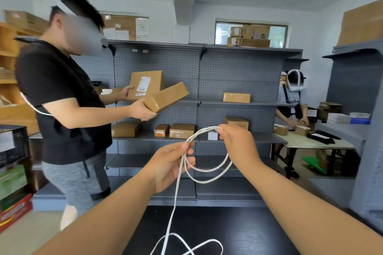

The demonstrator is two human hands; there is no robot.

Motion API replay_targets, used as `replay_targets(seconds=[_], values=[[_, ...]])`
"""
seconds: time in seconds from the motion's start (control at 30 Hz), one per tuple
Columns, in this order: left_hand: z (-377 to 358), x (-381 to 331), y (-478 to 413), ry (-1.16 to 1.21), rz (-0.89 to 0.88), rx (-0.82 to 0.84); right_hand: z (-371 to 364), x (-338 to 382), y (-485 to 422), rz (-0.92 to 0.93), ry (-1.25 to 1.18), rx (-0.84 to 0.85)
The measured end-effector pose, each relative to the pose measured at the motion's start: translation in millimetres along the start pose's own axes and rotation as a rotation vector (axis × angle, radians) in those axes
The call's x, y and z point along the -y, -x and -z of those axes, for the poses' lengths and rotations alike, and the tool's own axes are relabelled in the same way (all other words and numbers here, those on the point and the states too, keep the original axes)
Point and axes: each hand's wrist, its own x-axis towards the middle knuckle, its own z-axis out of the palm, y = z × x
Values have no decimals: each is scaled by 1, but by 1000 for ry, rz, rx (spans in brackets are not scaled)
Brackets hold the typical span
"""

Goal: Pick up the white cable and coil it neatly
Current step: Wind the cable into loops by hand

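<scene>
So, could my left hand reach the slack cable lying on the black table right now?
Probably yes: nothing lies between the left hand and the slack on the black table, but it pinches the coil.

Single wide-angle view from your head, facing forward and slightly down: your left hand point(169, 164) and right hand point(238, 141) lie close to the lens, with grey shelving point(238, 80) farther off, straight ahead.

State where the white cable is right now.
In the head view, centre, the white cable hangs in loops between the left hand and the right hand, both pinching it; its tail drops onto the black table below.
</scene>
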Motion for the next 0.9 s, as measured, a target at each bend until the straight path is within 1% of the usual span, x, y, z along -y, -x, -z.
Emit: replay_targets(seconds=[0.07, 0.13, 0.23, 0.3, 0.37, 0.43, 0.53, 0.6, 0.67, 0.73, 0.8, 0.9], values=[[-3, -3, -2, -7, -41, -26, -4, -1, 5, -32, -68, -59], [-4, -7, -6, -91, -106, -103, -7, -4, 8, -83, -122, -32], [-6, -15, -10, -372, -202, -192, -8, -8, 9, -161, -202, 56], [-8, -22, -13, -579, -267, -208, -8, -8, 10, -196, -243, 113], [-8, -29, -16, -793, -334, -224, -8, -8, 10, -232, -276, 205], [-8, -36, -18, -964, -378, -219, -9, -8, 8, -214, -239, 291], [-11, -45, -20, -1143, -386, -185, -7, -7, 3, -121, -61, 372], [-14, -49, -21, -1193, -368, -146, -6, -3, 0, -101, -29, 411], [-17, -51, -23, -1225, -343, -85, -5, 2, -3, -82, -35, 410], [-19, -52, -24, -1241, -310, -33, -7, 8, -6, -27, 9, 423], [-21, -52, -23, -1249, -287, -29, -9, 13, -8, 7, 88, 442], [-22, -47, -20, -1213, -281, -71, -10, 16, -9, -39, 50, 419]])
